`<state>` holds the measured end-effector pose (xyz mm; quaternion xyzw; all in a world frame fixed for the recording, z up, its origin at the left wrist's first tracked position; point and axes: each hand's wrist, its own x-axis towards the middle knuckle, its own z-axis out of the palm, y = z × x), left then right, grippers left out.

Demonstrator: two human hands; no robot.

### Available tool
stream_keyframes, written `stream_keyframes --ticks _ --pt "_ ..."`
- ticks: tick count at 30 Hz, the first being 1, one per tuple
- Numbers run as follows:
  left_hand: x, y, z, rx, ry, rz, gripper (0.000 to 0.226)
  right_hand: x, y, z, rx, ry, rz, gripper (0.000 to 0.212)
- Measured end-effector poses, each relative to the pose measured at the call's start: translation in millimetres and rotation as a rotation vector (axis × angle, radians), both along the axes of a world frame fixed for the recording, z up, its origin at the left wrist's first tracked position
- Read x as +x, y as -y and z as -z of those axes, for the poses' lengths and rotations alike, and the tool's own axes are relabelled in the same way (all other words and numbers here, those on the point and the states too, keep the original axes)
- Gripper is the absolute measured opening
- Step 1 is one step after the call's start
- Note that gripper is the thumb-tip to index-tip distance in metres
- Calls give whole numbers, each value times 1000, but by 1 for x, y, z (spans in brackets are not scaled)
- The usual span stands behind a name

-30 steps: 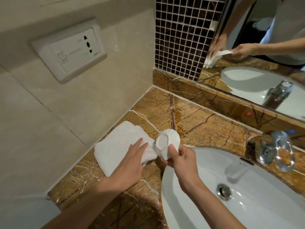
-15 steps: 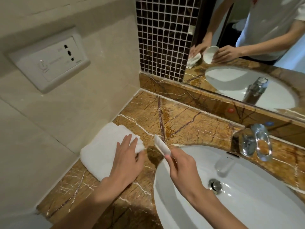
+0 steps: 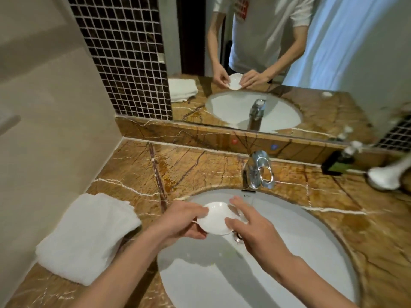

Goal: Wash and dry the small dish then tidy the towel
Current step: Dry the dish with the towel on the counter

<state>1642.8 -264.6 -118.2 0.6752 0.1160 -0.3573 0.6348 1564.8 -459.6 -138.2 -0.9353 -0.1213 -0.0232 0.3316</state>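
We have the small dish (image 3: pixel 216 217) over the sink (image 3: pixel 311 245), left hand (image 3: pixel 178 223) closed on its left rim, right hand (image 3: pixel 255 227) with fingers spread and only fingertips on the right edge. The tap (image 3: pixel 259 172) shows no running water and the folded towel (image 3: pixel 86 236) sits on the counter (image 3: pixel 138 170) by the wall, so we judge washing is barely started or not begun; drying and tidying remain. We see no legible branding, only red and blue dots behind the tap.

Bare forearms (image 3: pixel 124 263); the mirror shows a white short-sleeved T-shirt (image 3: pixel 264 30).
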Motion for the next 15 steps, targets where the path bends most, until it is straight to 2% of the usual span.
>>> stream_keyframes --ticks 4,5,7,9,11,12,15 --pt "-10 51 9 11 65 19 13 -23 52 -2 -91 -12 172 41" --pt "-15 63 11 5 85 6 12 -29 59 -5 -41 -3 186 46" --pt "-26 91 14 -2 123 -26 8 -42 77 3 -78 96 227 61" --pt "-37 120 14 18 155 -49 8 -52 95 6 90 40 440 54" --pt "-47 147 13 30 178 -58 8 -57 111 6 316 -54 636 30" --pt "-51 159 13 24 186 -66 9 -59 119 6 388 -92 679 21" --pt "-64 196 12 17 213 -90 10 -63 144 0 601 -177 699 19"
